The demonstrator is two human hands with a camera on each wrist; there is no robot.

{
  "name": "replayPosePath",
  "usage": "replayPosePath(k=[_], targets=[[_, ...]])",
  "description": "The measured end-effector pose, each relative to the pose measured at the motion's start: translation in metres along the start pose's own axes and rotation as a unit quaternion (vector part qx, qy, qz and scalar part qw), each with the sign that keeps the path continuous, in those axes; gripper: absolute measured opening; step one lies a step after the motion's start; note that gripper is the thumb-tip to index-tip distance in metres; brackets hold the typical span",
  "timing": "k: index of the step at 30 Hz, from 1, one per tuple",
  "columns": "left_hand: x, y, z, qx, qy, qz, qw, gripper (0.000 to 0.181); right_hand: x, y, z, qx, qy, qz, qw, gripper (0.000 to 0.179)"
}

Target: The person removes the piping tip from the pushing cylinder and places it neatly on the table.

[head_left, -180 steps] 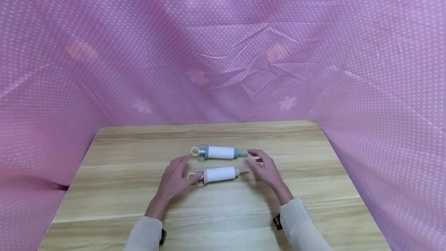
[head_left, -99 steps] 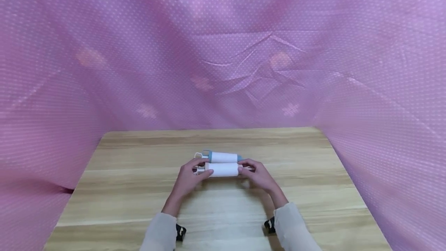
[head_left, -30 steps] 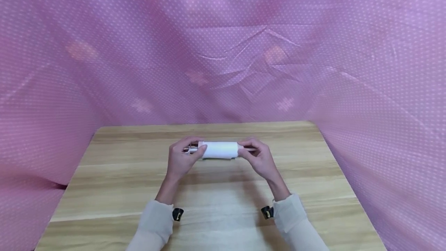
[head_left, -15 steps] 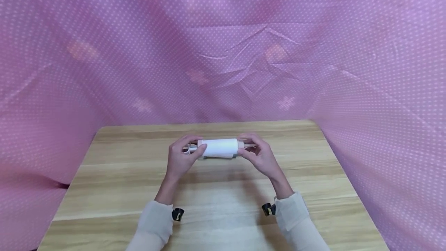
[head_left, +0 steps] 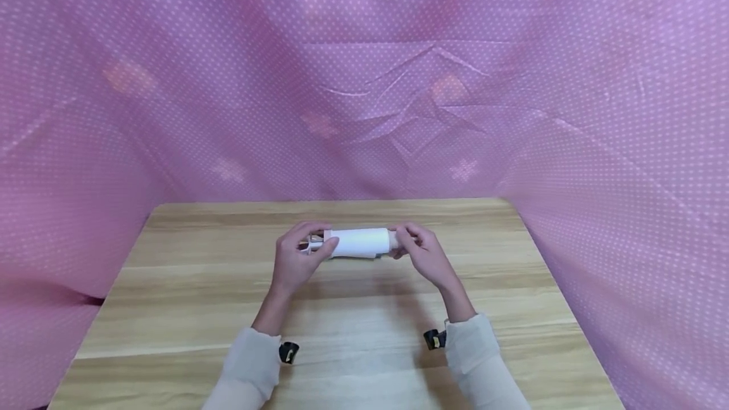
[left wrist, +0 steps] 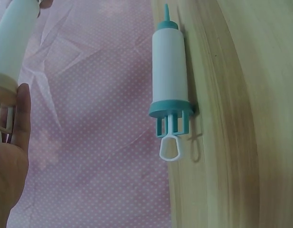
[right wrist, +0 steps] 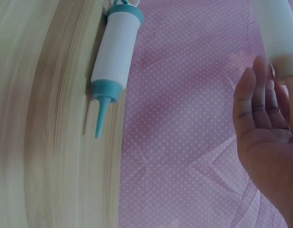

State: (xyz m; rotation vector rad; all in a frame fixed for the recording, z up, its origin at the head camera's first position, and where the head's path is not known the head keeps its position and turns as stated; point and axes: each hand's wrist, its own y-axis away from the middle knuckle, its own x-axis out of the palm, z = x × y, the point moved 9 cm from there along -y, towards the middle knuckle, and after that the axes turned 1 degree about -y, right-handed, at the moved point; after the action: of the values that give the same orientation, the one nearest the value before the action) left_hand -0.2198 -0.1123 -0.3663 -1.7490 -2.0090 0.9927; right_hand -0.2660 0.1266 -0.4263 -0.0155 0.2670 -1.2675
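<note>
A beige-trimmed syringe (head_left: 360, 242) with a white barrel is held level above the table, its nozzle toward the right. My left hand (head_left: 295, 261) grips its plunger end, thumb on the near side of the barrel and fingers over the far side. At the other end my right hand (head_left: 427, 258) holds the beige nozzle cap (head_left: 394, 240) between thumb and fingers. A second syringe with teal ends (left wrist: 169, 66) lies on the table, its white looped plunger handle (left wrist: 171, 148) showing in the left wrist view. In the head view the held syringe hides most of it.
The wood-grain table (head_left: 353, 347) has its far edge just beyond the hands. Pink dotted cloth (head_left: 364, 112) hangs behind the table and along both sides. A small black device (head_left: 288, 352) sits at the left wrist, another (head_left: 435, 339) at the right.
Both hands took up the beige syringe from the table and raised it over the teal one. In the last half second the right thumb and fingers shifted further round the nozzle cap.
</note>
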Motion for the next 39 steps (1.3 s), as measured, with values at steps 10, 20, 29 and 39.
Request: replayPosePath(k=[10,20,29,39], targets=[[-0.002,0.001,-0.002,-0.020,-0.015,0.004,0.9997,0.024,0.002,0.004,0.002,0.000,0.001,0.009,1.0000,0.028],[-0.002,0.000,-0.003,-0.034,-0.007,0.004,0.9994,0.023,0.000,0.007,0.015,-0.042,-0.032,0.032,0.9981,0.032],[-0.001,0.004,0.003,-0.046,-0.004,0.005,0.9989,0.023,-0.003,0.002,0.014,-0.037,-0.036,-0.003,0.9987,0.020],[0.000,0.006,0.007,-0.039,-0.017,-0.011,0.9990,0.025,0.001,0.002,0.002,0.024,-0.043,0.028,0.9984,0.034]])
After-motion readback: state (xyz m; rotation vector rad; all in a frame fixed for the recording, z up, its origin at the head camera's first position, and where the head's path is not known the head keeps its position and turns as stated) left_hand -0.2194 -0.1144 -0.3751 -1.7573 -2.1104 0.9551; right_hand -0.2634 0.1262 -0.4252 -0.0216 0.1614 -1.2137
